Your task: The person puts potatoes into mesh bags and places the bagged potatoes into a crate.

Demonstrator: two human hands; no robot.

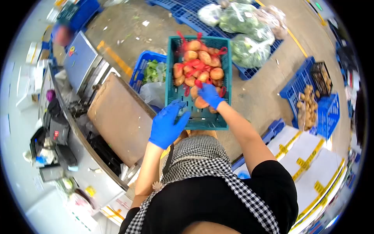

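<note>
A green plastic crate (170, 78) stands in front of me. Inside it lie several red mesh bags (204, 57) of round, tan-orange vegetables that look like potatoes. My right hand (209, 95), in a blue glove, reaches into the crate's right side. Its fingers are closed on the red netting of a mesh bag (198, 84) at the near end of the pile. At the crate's near left corner is my left hand (167, 124), also blue-gloved, with fingers apart and nothing in them. Part of the crate's slotted floor shows between the two hands.
A blue crate (137, 74) with leafy greens adjoins on the left, beside a brown-topped platform (119, 117). Bagged green vegetables (249, 50) lie on a blue pallet (187, 15) behind. White taped boxes (307, 160) and potatoes (307, 105) are at right. A person (62, 35) is far left.
</note>
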